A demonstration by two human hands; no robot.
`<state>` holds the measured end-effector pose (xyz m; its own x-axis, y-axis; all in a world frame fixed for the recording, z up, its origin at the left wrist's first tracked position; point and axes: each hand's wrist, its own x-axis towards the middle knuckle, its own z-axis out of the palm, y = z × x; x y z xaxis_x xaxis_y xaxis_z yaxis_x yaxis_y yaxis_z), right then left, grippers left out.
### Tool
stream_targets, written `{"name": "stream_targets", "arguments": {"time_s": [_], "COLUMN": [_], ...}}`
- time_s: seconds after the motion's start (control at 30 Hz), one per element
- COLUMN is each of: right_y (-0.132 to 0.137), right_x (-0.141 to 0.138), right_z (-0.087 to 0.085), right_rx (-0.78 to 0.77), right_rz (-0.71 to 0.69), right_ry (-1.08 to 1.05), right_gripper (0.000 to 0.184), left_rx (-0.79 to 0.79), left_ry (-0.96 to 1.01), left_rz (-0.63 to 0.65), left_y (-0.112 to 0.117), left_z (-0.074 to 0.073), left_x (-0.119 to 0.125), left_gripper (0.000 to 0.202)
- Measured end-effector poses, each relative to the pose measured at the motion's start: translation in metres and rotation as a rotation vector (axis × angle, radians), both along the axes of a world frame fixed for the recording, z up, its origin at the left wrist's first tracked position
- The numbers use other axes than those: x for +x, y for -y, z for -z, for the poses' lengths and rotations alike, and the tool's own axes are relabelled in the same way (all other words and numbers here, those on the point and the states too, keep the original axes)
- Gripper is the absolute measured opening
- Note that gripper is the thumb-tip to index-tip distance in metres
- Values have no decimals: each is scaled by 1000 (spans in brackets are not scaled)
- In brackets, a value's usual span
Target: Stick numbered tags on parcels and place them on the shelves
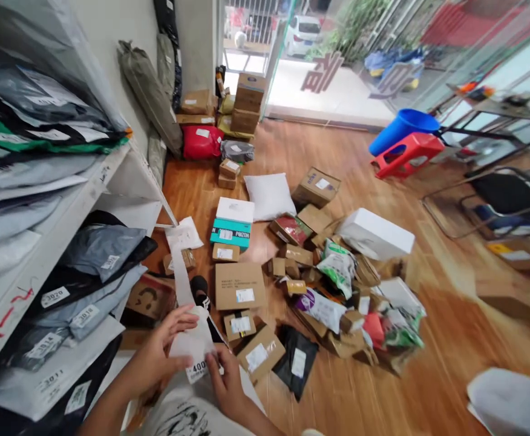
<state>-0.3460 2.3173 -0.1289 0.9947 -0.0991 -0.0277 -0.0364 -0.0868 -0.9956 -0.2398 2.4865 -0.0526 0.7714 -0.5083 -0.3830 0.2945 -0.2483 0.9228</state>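
Note:
A long white strip of labels [193,335] runs up from my hands toward the shelf foot. My left hand [160,348] grips the strip's left edge between thumb and fingers. At the strip's near end, my right hand [231,381] pinches a label that reads "400"; its last digits are covered by my thumb. My lap in a white printed shirt lies just below. Close beyond my hands are a dark shoe [199,287], a taped cardboard box [258,354] and a black plastic parcel [296,363].
Left of me, a white shelf [29,297] holds numbered bagged parcels. A teal box [231,233], a white pillow-like parcel [270,197] and a heap of mixed parcels [333,315] lie on the wooden floor. Farther off are a red stool [410,151], a blue bin [401,130] and a glass door.

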Motion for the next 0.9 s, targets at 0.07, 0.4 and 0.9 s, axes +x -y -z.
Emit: {"name": "stream_targets", "arguments": {"time_s": [0.07,0.4,0.9], "right_y": [8,23,76], "right_x": [-32,-89,-78], "right_z": [-6,-40,-50], "right_rx": [27,-76,-5], "right_rz": [66,-3,-207], "right_ry": [-37,-117,40], "right_gripper": [24,27,27], "left_rx": [27,54,234], "left_ry": [60,51,53], "left_rz": [51,73,-131], "left_y": [3,50,50], "left_z": [-2,2,30], "left_x": [-27,-75,-187], "left_gripper": [68,33,55]}}
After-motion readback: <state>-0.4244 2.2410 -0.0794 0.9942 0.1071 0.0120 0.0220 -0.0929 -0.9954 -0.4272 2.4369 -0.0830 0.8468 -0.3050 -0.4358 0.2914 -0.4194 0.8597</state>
